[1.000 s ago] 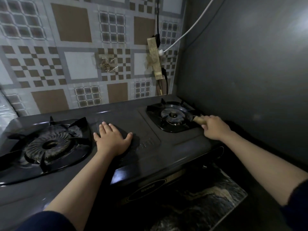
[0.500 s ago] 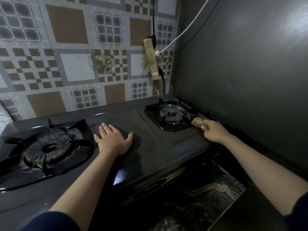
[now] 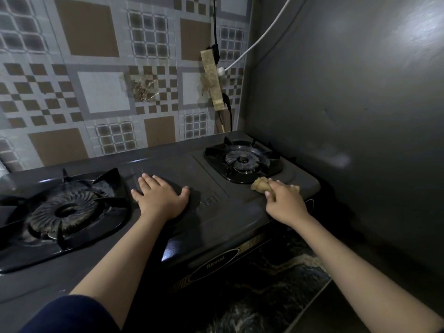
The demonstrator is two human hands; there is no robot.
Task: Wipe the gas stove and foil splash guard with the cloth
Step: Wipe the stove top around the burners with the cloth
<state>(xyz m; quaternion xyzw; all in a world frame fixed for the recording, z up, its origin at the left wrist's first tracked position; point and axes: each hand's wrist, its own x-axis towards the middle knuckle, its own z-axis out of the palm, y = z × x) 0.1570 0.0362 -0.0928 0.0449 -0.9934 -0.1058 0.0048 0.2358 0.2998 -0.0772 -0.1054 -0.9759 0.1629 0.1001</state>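
A person wiped a two-burner gas stove in a dim kitchen corner, the right hand clenched around a bunched yellowish cloth pressed to the stove top at its right front corner, just in front of the right burner. The cloth's free end poked out to the left of the grip, towards the middle of the stove, its length lying roughly along the front edge. The left hand lay flat with fingers spread on the panel between the burners, holding nothing and apparently steadying the stove. The grey splash guard rose just to the right of the cloth, nearer the right hand than the left. The left burner sat in its black drip pan, which held dark residue
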